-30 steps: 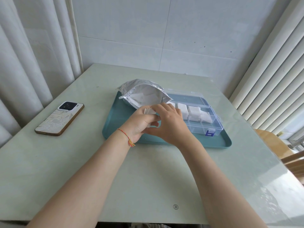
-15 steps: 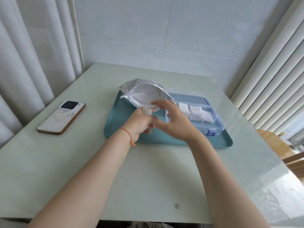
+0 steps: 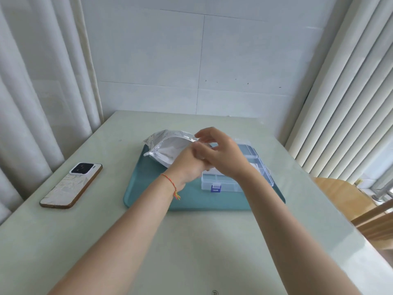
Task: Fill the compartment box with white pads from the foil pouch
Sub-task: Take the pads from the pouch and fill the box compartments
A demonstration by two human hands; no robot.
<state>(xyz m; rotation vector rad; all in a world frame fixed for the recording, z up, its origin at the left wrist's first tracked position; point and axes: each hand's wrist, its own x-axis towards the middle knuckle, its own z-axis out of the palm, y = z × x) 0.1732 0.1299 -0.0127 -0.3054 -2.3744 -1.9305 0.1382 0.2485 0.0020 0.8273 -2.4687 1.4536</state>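
Foil pouch (image 3: 164, 143) lies at far-left of teal tray (image 3: 148, 188), mouth open toward the person, white pads (image 3: 172, 149) visible inside. Clear compartment box (image 3: 223, 183) sits on the tray's right half, lid back, blue latch (image 3: 215, 188) on its near wall; most of the box is hidden behind the hands, so fill per compartment can't be read.

Edges/room: tray near edge runs parallel w/ desk (image 3: 191, 241) front; bare desk surface in front of the tray and on both sides. Pouch corner reaches the tray's far-left rim. Phone (image 3: 71, 185) lies face down left of the tray, well apart. Curtain (image 3: 42, 81) at left, blinds (image 3: 340, 103) at right, tiled wall behind, wooden chair (image 3: 350, 205) at right desk edge.

Hands: left hand (image 3: 188, 165) at pouch mouth, back of hand up, fingers hidden behind the right hand; can't tell its grip. Red string on left wrist. Right hand (image 3: 221, 154) above box, just beside the pouch rim, fingers loosely curled and spread, nothing seen in it.
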